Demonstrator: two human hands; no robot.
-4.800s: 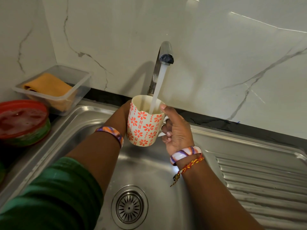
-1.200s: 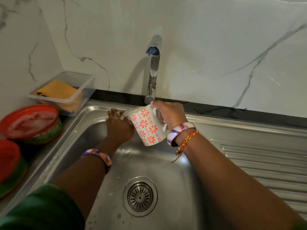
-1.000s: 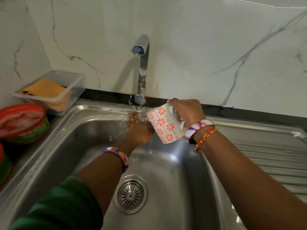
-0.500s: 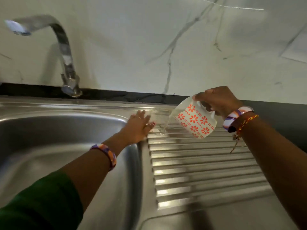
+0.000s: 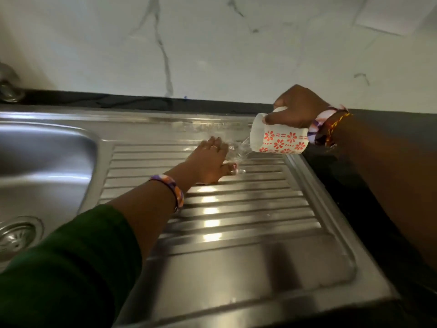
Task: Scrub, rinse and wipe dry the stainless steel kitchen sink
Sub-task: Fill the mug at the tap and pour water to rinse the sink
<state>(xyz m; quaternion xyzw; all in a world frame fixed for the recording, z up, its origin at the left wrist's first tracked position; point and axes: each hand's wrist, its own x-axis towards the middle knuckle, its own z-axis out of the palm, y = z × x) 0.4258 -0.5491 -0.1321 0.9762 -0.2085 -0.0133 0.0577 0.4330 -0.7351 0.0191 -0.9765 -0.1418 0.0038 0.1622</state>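
Note:
The stainless steel sink's ribbed drainboard (image 5: 236, 209) fills the middle of the view, with the basin (image 5: 42, 162) and its drain strainer (image 5: 14, 235) at the left. My right hand (image 5: 295, 108) grips a white mug with orange flowers (image 5: 279, 139), tipped on its side, and water pours from its mouth onto the far part of the drainboard. My left hand (image 5: 208, 164) lies flat, fingers straight, on the wet ribs just left of the stream.
A black counter (image 5: 369, 185) runs along the drainboard's right edge. A white marble wall (image 5: 212, 43) rises behind. The base of the tap (image 5: 8, 91) shows at the far left edge.
My view has swung further right along the drainboard. The mug has moved right and tipped further, still pouring. My left hand has slid right over the ribs after it.

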